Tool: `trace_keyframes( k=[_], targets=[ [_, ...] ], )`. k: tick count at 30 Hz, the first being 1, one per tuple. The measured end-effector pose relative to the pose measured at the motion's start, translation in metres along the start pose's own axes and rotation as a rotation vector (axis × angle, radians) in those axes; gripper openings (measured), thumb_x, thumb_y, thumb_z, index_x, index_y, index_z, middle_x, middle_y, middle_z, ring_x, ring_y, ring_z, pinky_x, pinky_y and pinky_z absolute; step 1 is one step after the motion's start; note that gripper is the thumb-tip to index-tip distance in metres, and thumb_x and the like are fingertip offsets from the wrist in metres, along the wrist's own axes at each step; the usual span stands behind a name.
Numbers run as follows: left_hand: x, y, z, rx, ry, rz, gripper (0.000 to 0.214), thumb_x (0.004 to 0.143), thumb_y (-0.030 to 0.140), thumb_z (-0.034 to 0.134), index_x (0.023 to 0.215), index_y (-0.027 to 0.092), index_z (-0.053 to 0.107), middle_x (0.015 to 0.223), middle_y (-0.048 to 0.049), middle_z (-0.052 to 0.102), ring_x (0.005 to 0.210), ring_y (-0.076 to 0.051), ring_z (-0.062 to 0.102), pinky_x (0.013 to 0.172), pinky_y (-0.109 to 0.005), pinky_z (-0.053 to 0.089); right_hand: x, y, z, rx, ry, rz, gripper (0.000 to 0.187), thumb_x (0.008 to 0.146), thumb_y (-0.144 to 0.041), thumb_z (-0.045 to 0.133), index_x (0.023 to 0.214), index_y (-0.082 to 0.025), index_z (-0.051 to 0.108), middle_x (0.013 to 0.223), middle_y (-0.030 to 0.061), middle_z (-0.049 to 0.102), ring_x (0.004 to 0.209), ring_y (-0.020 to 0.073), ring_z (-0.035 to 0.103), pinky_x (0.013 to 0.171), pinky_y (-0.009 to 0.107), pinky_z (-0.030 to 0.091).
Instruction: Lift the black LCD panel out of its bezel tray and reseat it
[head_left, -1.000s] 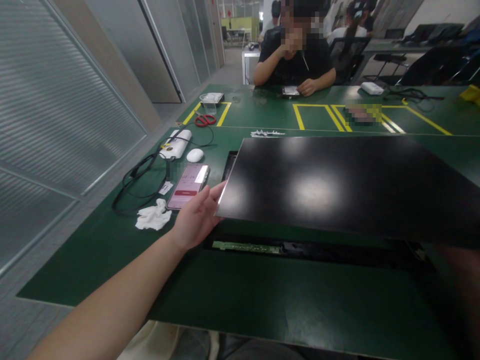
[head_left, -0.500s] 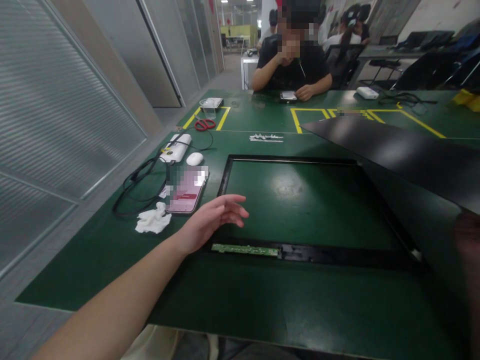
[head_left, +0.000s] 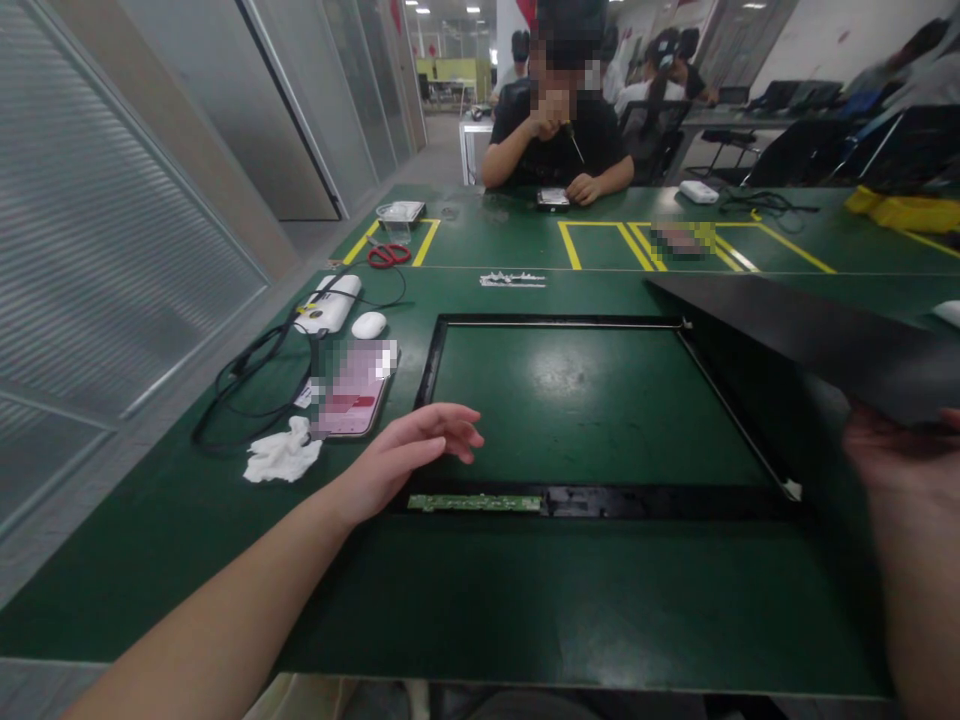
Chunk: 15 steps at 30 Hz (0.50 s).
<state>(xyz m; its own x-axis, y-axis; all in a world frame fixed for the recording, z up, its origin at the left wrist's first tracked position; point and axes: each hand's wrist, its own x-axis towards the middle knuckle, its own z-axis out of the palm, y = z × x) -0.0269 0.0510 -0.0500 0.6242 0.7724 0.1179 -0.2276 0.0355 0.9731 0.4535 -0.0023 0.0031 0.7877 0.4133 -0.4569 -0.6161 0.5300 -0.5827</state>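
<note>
On the green table lies a black rectangular frame (head_left: 562, 320), like a monitor bezel. A narrow green circuit board (head_left: 476, 503) sits at the left of its wide near bar. My left hand (head_left: 424, 445) hovers over the frame's near left corner, fingers spread and holding nothing. At the right, my right hand (head_left: 892, 450) grips the lower edge of a thin dark panel (head_left: 825, 320), partly blurred. The panel is tilted up beside the frame's right side, and its far right part runs out of view.
Left of the frame lie a phone (head_left: 356, 390), a crumpled tissue (head_left: 283, 452), a white oval case (head_left: 369, 325), a white power strip (head_left: 330, 303) with black cable and red scissors (head_left: 388, 256). Small white strips (head_left: 512, 280) lie beyond the frame. A person (head_left: 559, 130) sits opposite, holding a screwdriver.
My right hand has come further into view with the panel, which has shifted right, away from the frame. My left hand stays near the same corner. The camera view has turned slightly right.
</note>
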Motion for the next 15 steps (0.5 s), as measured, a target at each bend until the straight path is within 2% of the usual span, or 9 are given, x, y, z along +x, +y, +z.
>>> trace_keyframes(
  k=[3, 5, 8, 12, 15],
  targets=[
    [0.0, -0.003, -0.002, 0.015, -0.005, 0.011, 0.042, 0.097, 0.041, 0.072, 0.133, 0.02, 0.077, 0.115, -0.0138, 0.079, 0.097, -0.028, 0.071, 0.09, -0.04, 0.053, 0.003, -0.002, -0.001, 0.006, -0.171, -0.117, 0.025, 0.086, -0.007, 0.051, 0.093, -0.026, 0.065, 0.141, 0.0015, 0.07, 0.115, 0.0175, 0.075, 0.07, 0.031, 0.071],
    [0.0, -0.004, -0.003, 0.023, 0.002, 0.003, 0.042, 0.096, 0.041, 0.073, 0.132, 0.02, 0.078, 0.115, -0.0136, 0.08, 0.097, -0.028, 0.071, 0.089, -0.04, 0.053, 0.009, -0.001, 0.0, -0.011, -0.185, -0.135, 0.026, 0.081, -0.004, 0.051, 0.094, -0.022, 0.064, 0.141, 0.0058, 0.07, 0.118, 0.0171, 0.074, 0.071, 0.025, 0.07],
    [-0.001, -0.004, -0.003, 0.04, 0.008, -0.011, 0.039, 0.097, 0.038, 0.073, 0.133, 0.021, 0.078, 0.115, -0.0131, 0.08, 0.097, -0.028, 0.071, 0.089, -0.04, 0.053, 0.018, 0.002, 0.0, -0.046, -0.14, -0.162, 0.026, 0.075, -0.003, 0.054, 0.093, -0.018, 0.064, 0.135, 0.0119, 0.072, 0.119, 0.02, 0.074, 0.073, 0.027, 0.07],
    [-0.001, -0.004, -0.003, 0.05, -0.012, -0.008, 0.037, 0.099, 0.035, 0.072, 0.134, 0.024, 0.078, 0.117, -0.0113, 0.08, 0.099, -0.026, 0.072, 0.091, -0.038, 0.053, 0.023, 0.007, 0.001, -0.099, -0.073, -0.139, 0.031, 0.071, 0.002, 0.047, 0.09, -0.017, 0.062, 0.128, 0.0113, 0.073, 0.111, 0.0195, 0.075, 0.07, 0.031, 0.071],
    [-0.002, 0.0, -0.001, 0.051, -0.013, -0.018, 0.036, 0.099, 0.035, 0.073, 0.134, 0.026, 0.079, 0.117, -0.01, 0.08, 0.099, -0.025, 0.072, 0.091, -0.037, 0.054, 0.02, 0.011, 0.003, -0.128, -0.083, -0.116, 0.039, 0.066, 0.005, 0.043, 0.092, -0.017, 0.063, 0.126, 0.0112, 0.073, 0.107, 0.0187, 0.076, 0.068, 0.031, 0.071]
  ],
)
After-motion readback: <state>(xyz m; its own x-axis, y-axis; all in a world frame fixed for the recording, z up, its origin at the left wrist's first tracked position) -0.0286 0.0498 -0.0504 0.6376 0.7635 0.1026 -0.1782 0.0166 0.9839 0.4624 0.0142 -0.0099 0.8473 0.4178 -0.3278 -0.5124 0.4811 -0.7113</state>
